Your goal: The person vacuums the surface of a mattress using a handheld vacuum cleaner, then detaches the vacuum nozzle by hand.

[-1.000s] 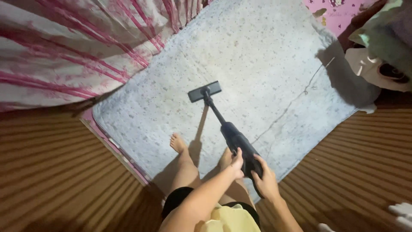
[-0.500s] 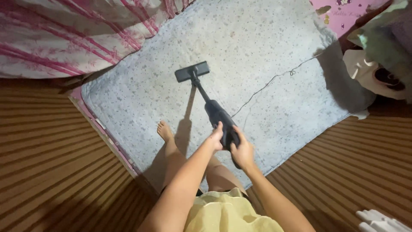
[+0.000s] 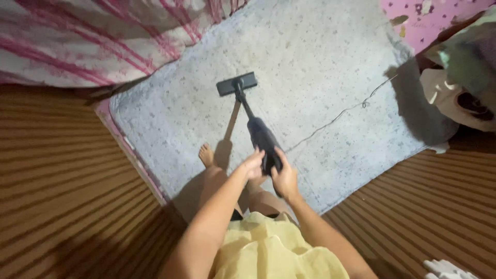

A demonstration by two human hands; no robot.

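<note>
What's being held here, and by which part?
A black handheld stick vacuum cleaner, gripped at the rear handle end of its body by both the left hand and the right hand; its flat head rests on the grey rug.

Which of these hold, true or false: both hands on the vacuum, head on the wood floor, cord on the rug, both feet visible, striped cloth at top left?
1. Both hands grip the black handheld vacuum. True: the left hand and the right hand close on its body.
2. The vacuum head rests on the brown striped floor. False: it sits on the grey speckled rug.
3. A thin cord lies across the rug. True.
4. Both bare feet show clearly. False: only one bare foot is plain, left of the vacuum; the other is hidden by the arms.
5. A pink and white striped cloth lies at upper left. True.
</note>
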